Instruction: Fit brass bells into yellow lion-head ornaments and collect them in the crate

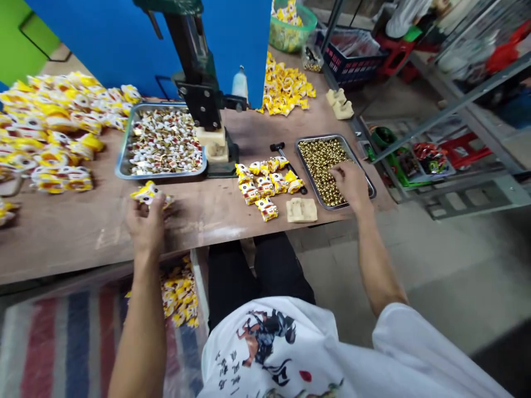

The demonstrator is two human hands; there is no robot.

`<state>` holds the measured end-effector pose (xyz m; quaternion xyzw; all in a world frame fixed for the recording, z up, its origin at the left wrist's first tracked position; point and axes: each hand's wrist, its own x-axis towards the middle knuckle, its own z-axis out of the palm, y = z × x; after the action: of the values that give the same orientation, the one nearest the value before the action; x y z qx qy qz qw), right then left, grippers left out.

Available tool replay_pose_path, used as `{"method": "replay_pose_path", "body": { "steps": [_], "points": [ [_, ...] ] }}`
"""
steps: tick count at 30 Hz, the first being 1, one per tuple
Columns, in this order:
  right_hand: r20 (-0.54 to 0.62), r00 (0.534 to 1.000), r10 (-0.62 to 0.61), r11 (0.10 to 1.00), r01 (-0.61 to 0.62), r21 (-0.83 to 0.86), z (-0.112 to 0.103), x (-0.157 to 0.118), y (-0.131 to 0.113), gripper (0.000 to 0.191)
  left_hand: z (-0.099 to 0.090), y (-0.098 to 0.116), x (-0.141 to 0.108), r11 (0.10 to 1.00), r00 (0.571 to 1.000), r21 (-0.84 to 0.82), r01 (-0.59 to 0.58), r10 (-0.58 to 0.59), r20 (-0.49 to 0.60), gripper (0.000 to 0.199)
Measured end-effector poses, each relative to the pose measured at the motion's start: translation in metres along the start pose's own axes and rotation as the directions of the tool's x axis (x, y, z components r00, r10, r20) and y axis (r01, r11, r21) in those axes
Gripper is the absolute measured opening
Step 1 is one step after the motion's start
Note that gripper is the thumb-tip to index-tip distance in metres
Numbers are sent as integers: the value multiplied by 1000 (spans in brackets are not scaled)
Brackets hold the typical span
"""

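My left hand (146, 224) is closed on a small yellow-and-white toy figure (147, 192) with a black-and-white eye, held over the table's front edge. On the right, my right hand (352, 183) reaches into a metal tray of gold beads (326, 166). Its thumb and fingertips bend together at the beads; whether a bead is between them cannot be made out. A cluster of similar figures (265, 185) sits between the hands, with a cream block (301, 210) beside it. Behind the left hand stands a metal tray of small white, red and gold parts (164, 141).
A dark press (203, 83) rises at the table's back, with a cream fixture (213, 145) at its base. A black-headed hammer (284, 152) lies behind the cluster. Yellow figures (53, 121) are heaped left; yellow pieces (286, 88) lie behind. A metal frame (440, 113) stands right.
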<state>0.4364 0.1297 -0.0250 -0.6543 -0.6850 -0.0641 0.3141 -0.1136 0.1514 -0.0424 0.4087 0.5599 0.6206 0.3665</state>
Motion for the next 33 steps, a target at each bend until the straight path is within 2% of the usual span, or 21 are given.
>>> {"method": "replay_pose_path", "body": {
  "steps": [2, 4, 9, 11, 14, 17, 20, 23, 25, 28, 33],
  "points": [
    [95, 995, -6, 999, 3, 38, 0, 13, 35, 22, 15, 3, -16, 992, 996, -119, 40, -30, 79, 44],
    [172, 984, -51, 997, 40, 72, 7, 22, 51, 21, 32, 8, -31, 977, 987, -193, 93, -65, 146, 47],
    [208, 972, -114, 991, 97, 91, 21, 27, 47, 20, 65, 24, -70, 930, 919, -230, 288, -201, 340, 45],
    [202, 975, -92, 990, 68, 125, 17, 26, 46, 18, 74, 30, -81, 901, 887, -237, 363, -256, 384, 43],
    [168, 986, -4, 970, -38, 242, 4, 21, 36, 18, 83, 35, -94, 862, 860, -257, 437, -316, 401, 42],
    [124, 990, 64, 869, -116, 480, -6, 5, -10, 26, 93, 38, -104, 823, 829, -285, 491, -341, 444, 45],
    [213, 977, -27, 714, -131, 688, -6, -20, -92, 32, 104, 37, -113, 792, 809, -299, 532, -370, 458, 50],
    [272, 943, -194, 607, -102, 788, 4, -43, -173, 28, 111, 32, -122, 817, 837, -277, 506, -388, 385, 52],
    [240, 942, -236, 593, -56, 803, 14, -52, -208, 23, 111, 27, -127, 857, 871, -256, 447, -353, 341, 53],
    [169, 955, -245, 613, 18, 790, 24, -59, -229, 13, 106, 23, -133, 917, 915, -202, 343, -278, 292, 55],
    [160, 962, -221, 653, 24, 757, 27, -65, -236, 5, 94, 27, -141, 969, 943, -92, 231, -200, 267, 56]
  ]
}}
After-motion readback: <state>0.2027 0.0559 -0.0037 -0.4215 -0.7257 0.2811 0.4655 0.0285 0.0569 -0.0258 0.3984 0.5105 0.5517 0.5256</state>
